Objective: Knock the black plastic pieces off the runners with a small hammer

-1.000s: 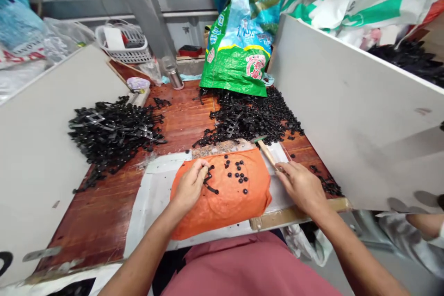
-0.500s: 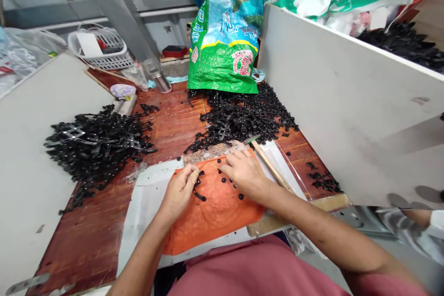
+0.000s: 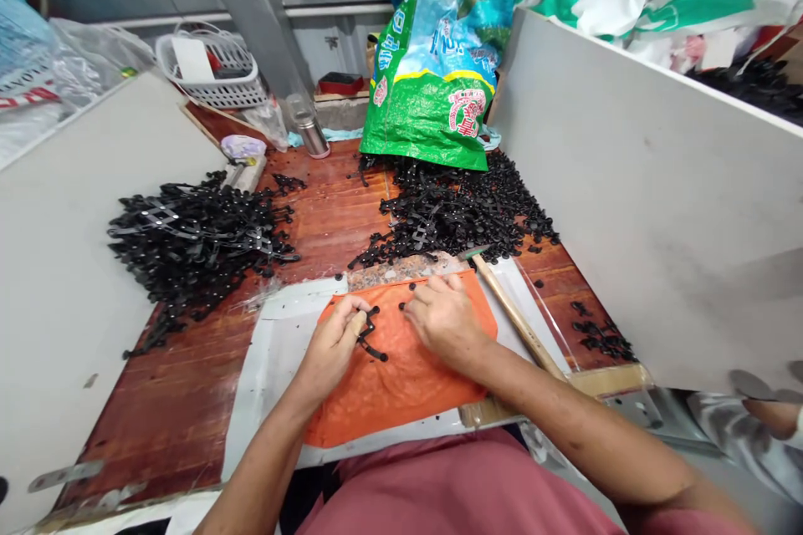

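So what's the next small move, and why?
Probably the right hand should pick up the black button beside it: that button lies on the orange cloth within easy reach, while the left hand is occupied, pinching the black linkage.

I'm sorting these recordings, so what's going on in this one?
A person has both bare hands over an orange sheet. The left hand pinches a black linked part. The right hand is at some small black discs; whether its fingers grip one is hidden. A hammer lies to the right, held by neither hand. Beyond are a left pile and a right pile of black parts.
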`<state>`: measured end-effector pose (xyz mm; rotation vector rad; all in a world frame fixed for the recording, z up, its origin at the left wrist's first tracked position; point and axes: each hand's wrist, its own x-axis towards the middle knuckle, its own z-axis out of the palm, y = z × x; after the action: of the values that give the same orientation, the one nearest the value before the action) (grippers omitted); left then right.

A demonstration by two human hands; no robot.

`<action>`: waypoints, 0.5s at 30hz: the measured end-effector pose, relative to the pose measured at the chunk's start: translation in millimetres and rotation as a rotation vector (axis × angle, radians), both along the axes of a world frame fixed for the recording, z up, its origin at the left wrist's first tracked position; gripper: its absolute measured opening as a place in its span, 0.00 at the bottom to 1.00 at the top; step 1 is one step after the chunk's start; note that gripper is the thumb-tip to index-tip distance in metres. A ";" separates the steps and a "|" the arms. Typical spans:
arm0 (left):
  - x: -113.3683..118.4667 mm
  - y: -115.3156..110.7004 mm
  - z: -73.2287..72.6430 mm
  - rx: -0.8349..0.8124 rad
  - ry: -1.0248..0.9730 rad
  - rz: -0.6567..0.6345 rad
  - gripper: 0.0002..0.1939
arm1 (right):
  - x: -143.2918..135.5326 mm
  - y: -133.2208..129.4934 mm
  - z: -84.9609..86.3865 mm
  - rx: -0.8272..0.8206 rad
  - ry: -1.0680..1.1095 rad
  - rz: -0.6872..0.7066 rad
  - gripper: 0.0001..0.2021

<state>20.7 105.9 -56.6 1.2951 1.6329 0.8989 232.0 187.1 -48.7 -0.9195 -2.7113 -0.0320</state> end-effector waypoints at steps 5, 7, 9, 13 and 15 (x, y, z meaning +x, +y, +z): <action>7.6 14.5 -10.7 0.013 0.023 -0.075 0.12 | 85.0 -1.1 15.0 -0.016 0.036 -0.307 0.08; 10.5 18.8 -12.9 0.006 0.020 -0.100 0.13 | 120.8 -3.6 8.7 -0.038 -0.075 -0.429 0.08; 12.9 22.2 -14.2 0.006 0.016 -0.102 0.13 | 146.5 -9.0 -2.1 -0.095 -0.126 -0.503 0.11; 16.0 27.3 -14.9 0.002 0.033 -0.094 0.12 | 161.8 -18.6 -17.7 -0.267 -0.140 -0.615 0.14; 17.5 29.0 -13.2 -0.011 0.051 -0.092 0.12 | 158.5 -19.0 -18.6 -0.337 -0.152 -0.620 0.13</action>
<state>38.3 134.9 -69.7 1.3845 1.6012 0.8059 390.5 168.1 -67.3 -1.8927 -2.4851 0.2459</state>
